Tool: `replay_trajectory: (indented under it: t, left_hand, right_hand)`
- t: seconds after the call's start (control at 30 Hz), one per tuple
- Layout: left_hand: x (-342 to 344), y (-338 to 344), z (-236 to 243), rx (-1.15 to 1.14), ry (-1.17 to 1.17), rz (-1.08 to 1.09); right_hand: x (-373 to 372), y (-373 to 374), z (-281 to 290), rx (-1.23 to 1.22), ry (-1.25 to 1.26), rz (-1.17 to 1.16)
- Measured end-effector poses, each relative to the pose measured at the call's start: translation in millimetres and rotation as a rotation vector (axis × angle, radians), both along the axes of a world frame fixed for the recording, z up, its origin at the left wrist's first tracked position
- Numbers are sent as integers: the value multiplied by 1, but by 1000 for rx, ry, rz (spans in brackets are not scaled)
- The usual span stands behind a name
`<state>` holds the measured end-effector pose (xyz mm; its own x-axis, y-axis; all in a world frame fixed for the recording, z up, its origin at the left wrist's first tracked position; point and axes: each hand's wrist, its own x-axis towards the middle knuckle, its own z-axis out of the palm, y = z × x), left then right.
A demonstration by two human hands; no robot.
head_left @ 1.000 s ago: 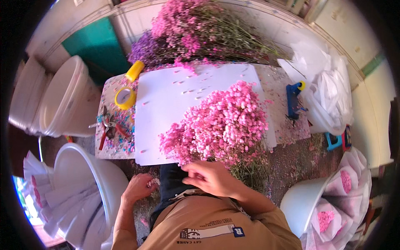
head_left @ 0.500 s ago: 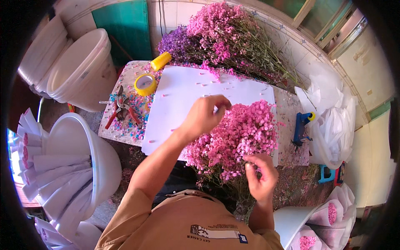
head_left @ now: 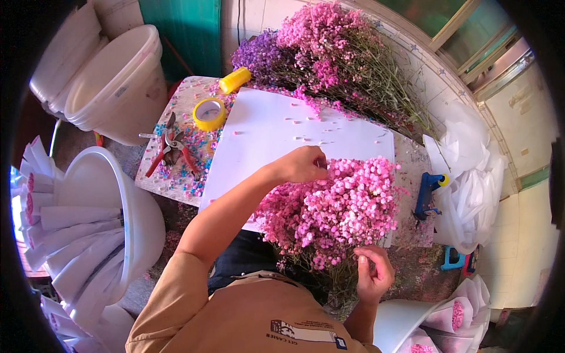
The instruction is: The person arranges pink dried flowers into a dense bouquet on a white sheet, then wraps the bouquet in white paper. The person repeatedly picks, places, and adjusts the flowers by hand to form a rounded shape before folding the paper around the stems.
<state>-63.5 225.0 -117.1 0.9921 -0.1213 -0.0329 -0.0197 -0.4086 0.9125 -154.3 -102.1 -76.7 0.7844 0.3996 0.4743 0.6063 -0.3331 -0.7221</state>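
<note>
A loose bunch of pink small-bloomed flowers (head_left: 329, 217), green stems beneath it, lies over the near part of a white paper sheet (head_left: 253, 129) on a worktop. My left hand (head_left: 300, 165) is closed at the bunch's upper left, fingertips bent down against the blooms; what they pinch is hidden. Along the lower right edge of the bunch, my right hand (head_left: 375, 272) has its fingers curled near the stems, holding something too small to tell.
Red-handled pruners (head_left: 173, 150), yellow tape (head_left: 209, 126), a yellow roll (head_left: 234, 81) and a blue tool (head_left: 428, 194) lie around the sheet. More flowers (head_left: 312, 41) lie behind. Stacked buckets (head_left: 118, 82), white bags (head_left: 465, 176) and tubs of wrapped bouquets (head_left: 141, 217) surround the worktop.
My left hand has risen from my lap to the bunch's top. My right hand has moved rightward and down to its lower right edge. The bunch sits slightly lower and rightward; the view has shifted.
</note>
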Motion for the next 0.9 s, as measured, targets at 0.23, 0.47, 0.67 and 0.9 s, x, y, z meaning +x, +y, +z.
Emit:
replay_trajectory:
  t: [0.23, 0.47, 0.67, 0.9]
  left_hand:
    - [-51, 2, -6, -239, -244, 128]
    - [-44, 2, -9, -367, -95, 150]
    - [-8, -9, 18, -9, 44, 86]
    - [7, -13, 23, 350, -72, -80]
  right_hand:
    - [5, 25, 13, -41, -119, 47]
    - [6, 55, 19, -52, -131, 206]
    - [1, 38, 11, -59, -117, 157]
    - [-7, 14, 6, -67, -144, 69]
